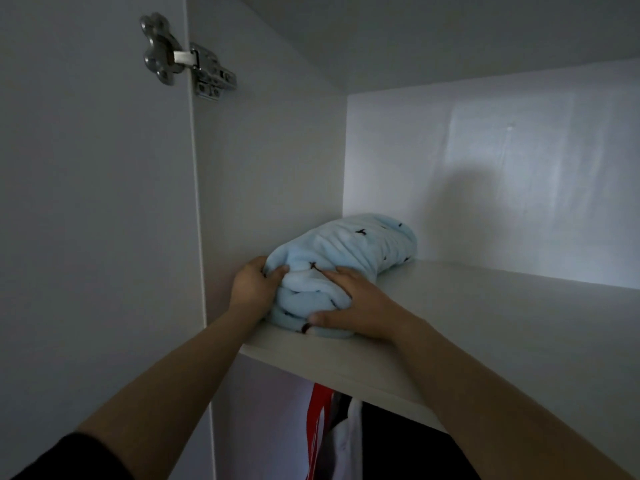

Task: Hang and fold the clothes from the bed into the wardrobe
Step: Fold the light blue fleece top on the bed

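A light blue fleece garment (pixel 360 247) with small dark marks lies folded into a thick bundle on the upper wardrobe shelf (pixel 502 317), against the left inner wall. My left hand (pixel 254 284) grips the bundle's near left corner, thumb on top. My right hand (pixel 360 306) lies flat on its near right side, fingers spread over the fabric and thumb along the bottom edge. Both forearms reach up from below.
The white wardrobe door (pixel 97 202) stands open at the left, with a metal hinge (pixel 187 57) near the top. Below the shelf hang a red garment (pixel 318 420), a white garment (pixel 349 434) and dark clothes (pixel 398 445). The shelf stretches bare to the right.
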